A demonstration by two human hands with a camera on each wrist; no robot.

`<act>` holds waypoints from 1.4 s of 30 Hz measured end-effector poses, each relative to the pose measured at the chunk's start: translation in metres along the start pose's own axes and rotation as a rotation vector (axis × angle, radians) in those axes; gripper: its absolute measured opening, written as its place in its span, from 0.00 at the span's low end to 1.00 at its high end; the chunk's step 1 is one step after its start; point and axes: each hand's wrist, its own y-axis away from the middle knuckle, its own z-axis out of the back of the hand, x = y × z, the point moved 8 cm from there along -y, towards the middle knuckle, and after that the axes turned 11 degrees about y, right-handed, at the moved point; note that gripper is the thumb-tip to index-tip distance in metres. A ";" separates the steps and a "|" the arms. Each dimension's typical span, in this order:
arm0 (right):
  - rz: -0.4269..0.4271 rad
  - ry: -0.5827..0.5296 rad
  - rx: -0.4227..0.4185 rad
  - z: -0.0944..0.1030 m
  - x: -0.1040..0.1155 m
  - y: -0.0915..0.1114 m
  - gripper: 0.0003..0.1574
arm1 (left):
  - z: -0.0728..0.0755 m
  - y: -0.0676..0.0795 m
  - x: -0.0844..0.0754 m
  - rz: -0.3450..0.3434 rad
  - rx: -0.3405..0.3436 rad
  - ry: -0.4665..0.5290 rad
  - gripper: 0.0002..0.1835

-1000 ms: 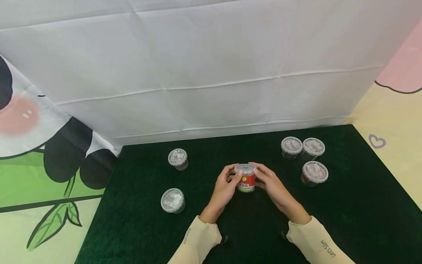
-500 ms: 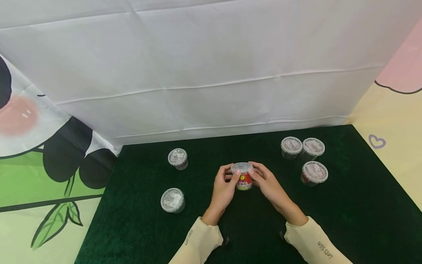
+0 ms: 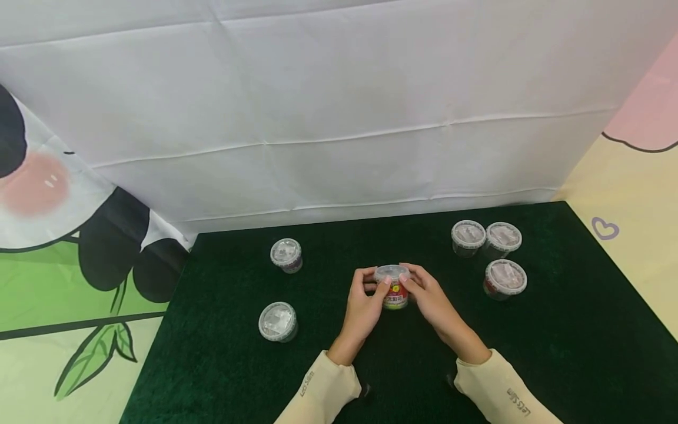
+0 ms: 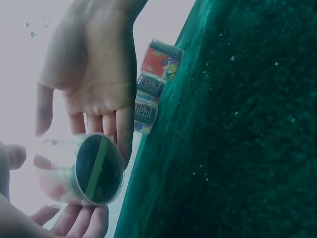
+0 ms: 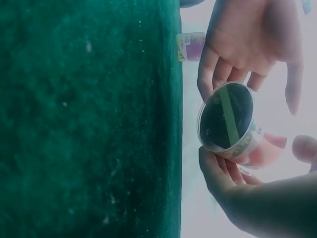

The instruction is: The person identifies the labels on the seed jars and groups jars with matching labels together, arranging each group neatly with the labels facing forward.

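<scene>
Between both hands, in the head view, is a small clear plastic tub (image 3: pixel 395 291) with a pale lid and a red label bearing a yellow flower. My left hand (image 3: pixel 362 309) holds its left side, thumb on the front. The right hand (image 3: pixel 434 306) holds the opposite side, its thumb near the lid's rim. Both wrist views show the dark round base of the tub (image 4: pixel 100 169), crossed by a light green strip, and the tub appears raised off the table. Several fingers are hidden behind it in the head view.
A dark green cloth covers the table (image 3: pixel 212 377). Two lidded tubs, a rear one (image 3: pixel 286 254) and a front one (image 3: pixel 278 322), stand at the left. Three more tubs (image 3: pixel 505 278) cluster at the back right. A white sheet (image 3: pixel 339 147) hangs behind.
The held tub shifted slightly left, then a little back to the right and nearer to me. Both hands moved with it and kept their hold. The other tubs stayed put.
</scene>
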 end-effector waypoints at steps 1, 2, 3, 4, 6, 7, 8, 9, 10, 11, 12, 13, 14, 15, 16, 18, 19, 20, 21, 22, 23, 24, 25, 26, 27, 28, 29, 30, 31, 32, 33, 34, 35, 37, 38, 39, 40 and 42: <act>0.005 -0.008 0.003 0.001 0.000 0.000 0.34 | 0.000 0.000 0.000 0.007 0.004 0.001 0.24; 0.010 -0.014 0.006 0.002 0.001 0.000 0.34 | 0.001 -0.001 0.000 0.017 0.008 0.001 0.24; 0.016 -0.019 0.011 0.003 0.002 0.000 0.34 | 0.001 -0.002 0.000 0.027 0.013 0.001 0.24; 0.023 -0.023 0.017 0.003 0.003 0.000 0.34 | 0.002 -0.002 0.000 0.033 0.020 0.000 0.25; 0.039 -0.029 0.030 0.004 0.006 0.001 0.34 | 0.001 -0.003 -0.001 0.039 0.041 0.007 0.26; 0.046 -0.029 0.034 0.004 0.007 0.001 0.34 | 0.001 -0.003 -0.002 0.040 0.054 0.011 0.27; 0.052 -0.029 0.040 0.004 0.008 0.001 0.35 | 0.000 -0.004 -0.002 0.043 0.067 0.013 0.28; 0.058 -0.030 0.047 0.004 0.009 0.001 0.35 | 0.000 -0.004 -0.003 0.042 0.080 0.018 0.28; 0.062 -0.030 0.051 0.004 0.010 0.001 0.35 | -0.001 -0.004 -0.003 0.041 0.091 0.024 0.28; 0.064 -0.029 0.054 0.003 0.010 0.001 0.35 | -0.002 -0.005 -0.003 0.041 0.101 0.031 0.28; 0.065 -0.028 0.055 0.003 0.010 0.001 0.35 | -0.002 -0.005 -0.003 0.040 0.108 0.036 0.28; 0.066 -0.027 0.058 0.003 0.010 0.001 0.36 | -0.002 -0.005 -0.003 0.038 0.113 0.039 0.28; 0.065 -0.027 0.061 0.003 0.010 0.001 0.35 | -0.003 -0.005 -0.003 0.036 0.114 0.041 0.27; 0.064 -0.026 0.063 0.003 0.009 0.001 0.35 | -0.003 -0.004 -0.003 0.034 0.114 0.042 0.27; 0.062 -0.026 0.063 0.003 0.009 0.000 0.35 | -0.002 -0.004 -0.003 0.033 0.113 0.042 0.26; 0.060 -0.024 0.062 0.002 0.008 0.000 0.35 | -0.002 -0.004 -0.003 0.025 0.110 0.043 0.26; 0.060 -0.020 0.059 0.003 0.008 0.000 0.35 | -0.002 -0.004 -0.004 0.023 0.108 0.043 0.26; 0.060 -0.015 0.055 0.003 0.008 0.000 0.35 | -0.001 -0.003 -0.005 0.017 0.107 0.044 0.26; 0.062 -0.011 0.049 0.003 0.009 0.000 0.35 | -0.001 -0.003 -0.005 0.016 0.104 0.042 0.26; 0.063 -0.007 0.044 0.004 0.009 0.000 0.35 | 0.000 -0.003 -0.006 0.012 0.104 0.042 0.26; 0.064 -0.002 0.039 0.004 0.010 0.000 0.35 | 0.000 -0.003 -0.007 0.009 0.104 0.040 0.26; 0.064 0.003 0.034 0.004 0.010 0.000 0.34 | 0.000 -0.003 -0.008 0.004 0.106 0.041 0.26; 0.065 0.007 0.031 0.004 0.011 0.000 0.34 | 0.001 -0.003 -0.008 0.003 0.109 0.038 0.26; 0.067 0.010 0.029 0.004 0.011 -0.001 0.34 | 0.001 -0.004 -0.007 0.000 0.111 0.034 0.26; 0.068 0.013 0.028 0.005 0.012 -0.002 0.33 | 0.001 -0.005 -0.007 0.001 0.116 0.030 0.26; 0.071 0.018 0.028 0.005 0.012 -0.002 0.33 | 0.002 -0.006 -0.006 -0.003 0.122 0.029 0.26; 0.075 0.022 0.028 0.005 0.013 -0.003 0.33 | 0.002 -0.007 -0.005 -0.005 0.126 0.026 0.26; 0.082 0.025 0.029 0.005 0.013 -0.005 0.33 | 0.002 -0.009 -0.005 -0.010 0.130 0.025 0.26; 0.091 0.030 0.030 0.005 0.013 -0.006 0.33 | 0.003 -0.011 -0.004 -0.012 0.132 0.022 0.26; 0.101 0.035 0.032 0.006 0.014 -0.008 0.33 | 0.003 -0.012 -0.005 -0.015 0.132 0.019 0.26; 0.111 0.038 0.035 0.006 0.015 -0.011 0.34 | 0.004 -0.014 -0.005 -0.018 0.131 0.018 0.26; 0.122 0.041 0.038 0.006 0.015 -0.013 0.34 | 0.005 -0.016 -0.006 -0.020 0.128 0.017 0.26; 0.132 0.043 0.041 0.006 0.015 -0.016 0.34 | 0.005 -0.018 -0.006 -0.020 0.123 0.017 0.26; 0.148 0.046 0.046 0.007 0.016 -0.022 0.34 | 0.007 -0.022 -0.007 -0.020 0.114 0.016 0.27; 0.154 0.048 0.047 0.007 0.015 -0.025 0.34 | 0.007 -0.024 -0.008 -0.020 0.108 0.018 0.27; 0.158 0.047 0.050 0.007 0.015 -0.028 0.34 | 0.008 -0.026 -0.008 -0.022 0.103 0.019 0.26; 0.160 0.047 0.051 0.007 0.015 -0.030 0.34 | 0.009 -0.027 -0.008 -0.024 0.098 0.021 0.26; 0.164 0.045 0.052 0.007 0.015 -0.034 0.34 | 0.009 -0.031 -0.008 -0.025 0.090 0.026 0.26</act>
